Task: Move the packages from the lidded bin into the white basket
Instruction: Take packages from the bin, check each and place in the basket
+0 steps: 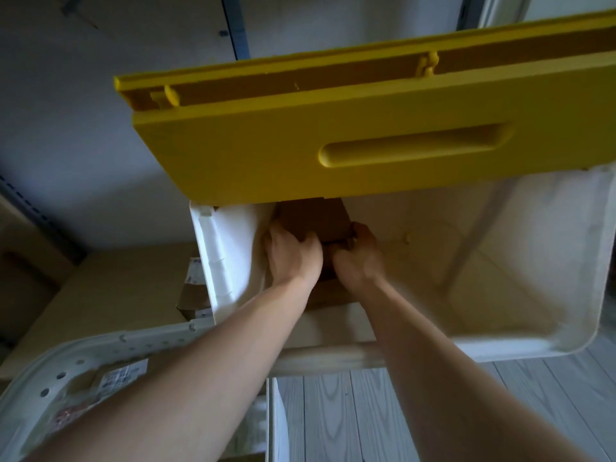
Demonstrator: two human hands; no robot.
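The lidded bin is white, and its yellow lid stands raised above the opening. Both my arms reach into its left half. A brown cardboard package sits deep inside, partly under the lid. My left hand grips the package's left side and my right hand grips its right side. A second flat cardboard package lies beneath my wrists. The white basket, with holes in its rim, is at the lower left and holds a labelled package.
Large cardboard boxes stand left of the bin, one with a torn labelled flap. A pale wooden rail runs under the bin's near edge. Grey plank flooring shows below. A white panel edge stands beside the basket.
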